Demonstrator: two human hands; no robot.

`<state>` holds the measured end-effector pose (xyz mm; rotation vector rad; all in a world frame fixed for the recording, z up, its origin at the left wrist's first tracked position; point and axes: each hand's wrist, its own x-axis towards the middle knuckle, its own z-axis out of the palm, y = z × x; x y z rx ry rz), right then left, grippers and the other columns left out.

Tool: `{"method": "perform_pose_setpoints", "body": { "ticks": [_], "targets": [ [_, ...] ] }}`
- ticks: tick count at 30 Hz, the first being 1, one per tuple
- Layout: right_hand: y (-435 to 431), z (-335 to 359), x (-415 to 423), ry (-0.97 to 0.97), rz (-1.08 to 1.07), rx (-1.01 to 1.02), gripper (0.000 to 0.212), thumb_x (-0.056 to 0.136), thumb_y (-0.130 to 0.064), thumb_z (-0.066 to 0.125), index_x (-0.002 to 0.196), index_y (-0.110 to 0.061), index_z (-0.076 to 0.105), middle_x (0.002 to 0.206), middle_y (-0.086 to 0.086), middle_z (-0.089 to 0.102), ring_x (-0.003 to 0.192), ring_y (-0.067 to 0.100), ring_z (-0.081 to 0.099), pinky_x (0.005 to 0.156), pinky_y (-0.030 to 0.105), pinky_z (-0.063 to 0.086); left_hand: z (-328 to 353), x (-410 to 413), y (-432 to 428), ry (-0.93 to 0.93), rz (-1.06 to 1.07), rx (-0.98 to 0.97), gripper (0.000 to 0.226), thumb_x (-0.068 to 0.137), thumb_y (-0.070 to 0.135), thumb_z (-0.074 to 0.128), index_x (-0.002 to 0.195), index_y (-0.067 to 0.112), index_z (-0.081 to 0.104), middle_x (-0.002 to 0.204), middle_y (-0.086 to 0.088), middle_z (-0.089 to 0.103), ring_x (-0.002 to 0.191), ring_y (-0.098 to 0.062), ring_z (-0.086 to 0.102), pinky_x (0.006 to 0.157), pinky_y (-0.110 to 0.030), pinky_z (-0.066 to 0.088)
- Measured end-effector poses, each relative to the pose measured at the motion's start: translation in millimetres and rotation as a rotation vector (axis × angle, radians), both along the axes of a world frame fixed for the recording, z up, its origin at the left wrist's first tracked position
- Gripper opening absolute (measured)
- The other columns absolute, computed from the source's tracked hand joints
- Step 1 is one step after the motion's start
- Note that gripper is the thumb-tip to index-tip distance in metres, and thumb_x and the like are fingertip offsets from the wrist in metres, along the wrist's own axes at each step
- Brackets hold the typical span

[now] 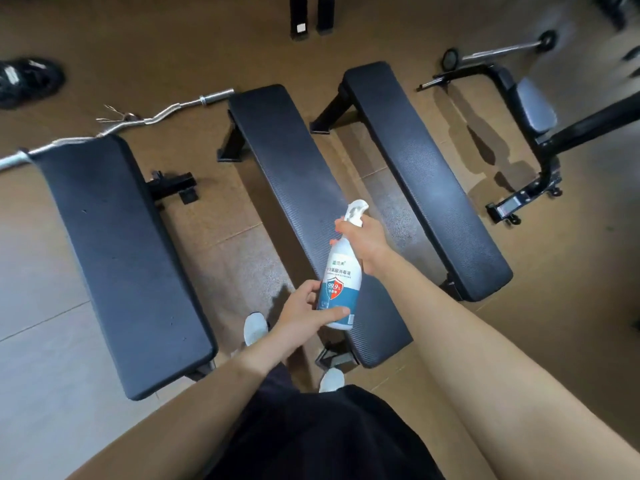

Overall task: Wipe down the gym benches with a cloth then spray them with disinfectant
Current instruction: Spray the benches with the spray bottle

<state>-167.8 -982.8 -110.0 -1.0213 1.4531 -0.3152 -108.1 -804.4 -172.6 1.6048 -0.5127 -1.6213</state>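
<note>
The person stands at the near end of three black padded benches and holds a white spray bottle (341, 271) of disinfectant in the air over the near half of the middle bench (277, 150). Both hands are clamped on it. The right hand (365, 240) wraps the neck just under the nozzle (356, 206), where a finger can work the trigger, and the left hand (302, 313) cups the base with its thumb across the label, probably to steady the bottle and steer it. The bottle leans with the nozzle pointing away from the body along the pad, so a spray would fall on the upholstery rather than on the brown floor (571, 323). A faint grey haze seems to lie on the pad beyond the nozzle, though I cannot tell whether it is mist or glare. The left bench (114, 244) and right bench (422, 168) lie to either side, well apart from the bottle. No cloth is in view, so this looks like the spraying stage. A curl bar (166, 110) lies on the floor beyond the benches.
</note>
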Motion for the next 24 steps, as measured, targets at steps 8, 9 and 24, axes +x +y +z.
{"method": "perform_pose_setpoints", "body": {
  "ticks": [8,9,24],
  "targets": [
    [-26.4,-2.8,77.1,0.105,0.165,-0.044,0.019,0.096,-0.02,0.069,0.111,-0.01,0.062,0.1,0.01,0.069,0.076,0.022,0.072,0.054,0.024,0.058,-2.4,59.2,-24.6,0.006,0.052,0.004,0.064,0.06,0.059,0.087,0.113,0.033,0.062,0.116,0.011,0.072,0.111,-0.01,0.068,0.099,-0.044,0.058],
    [-29.9,-3.9,83.2,0.124,0.197,-0.057,0.02,0.096,-0.022,0.069,0.112,-0.012,0.063,0.102,0.01,0.07,0.081,0.023,0.073,0.059,0.027,0.059,-2.7,61.3,-27.6,0.008,0.06,0.012,0.067,0.06,0.059,0.087,0.115,0.032,0.062,0.119,0.01,0.071,0.114,-0.01,0.067,0.1,-0.044,0.058],
    [-150.8,-26.3,136.1,0.023,0.165,0.022,0.014,0.095,-0.021,0.069,0.103,-0.012,0.061,0.094,0.011,0.068,0.073,0.022,0.071,0.077,0.038,0.061,12.1,121.7,-141.7,-0.056,0.1,0.066,0.058,0.067,0.038,0.092,0.115,0.021,0.065,0.111,-0.003,0.075,0.105,-0.024,0.072,0.085,-0.036,0.061]
  ]
}}
